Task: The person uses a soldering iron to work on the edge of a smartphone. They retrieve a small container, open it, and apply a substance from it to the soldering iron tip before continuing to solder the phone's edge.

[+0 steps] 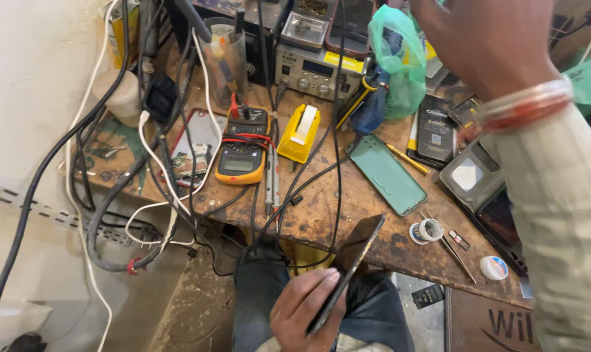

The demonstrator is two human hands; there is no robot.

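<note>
Two hands are working apart: the left hand [305, 306] is gripping a thin dark slab-shaped phone [347, 268] edge-up over the lap, below the worn wooden bench [347, 195]. The right hand [484, 39] is reaching toward a crumpled green plastic bag [399, 58], fingers hidden. A flat green phone back cover [388, 175] is lying detached, refitting apparently pending.

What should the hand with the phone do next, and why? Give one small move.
Probably lift the phone up onto the bare patch of workbench beside the green back cover. The left hand grips it edge-on over the lap, below the bench edge, while the right hand is raised over the clutter.
</note>
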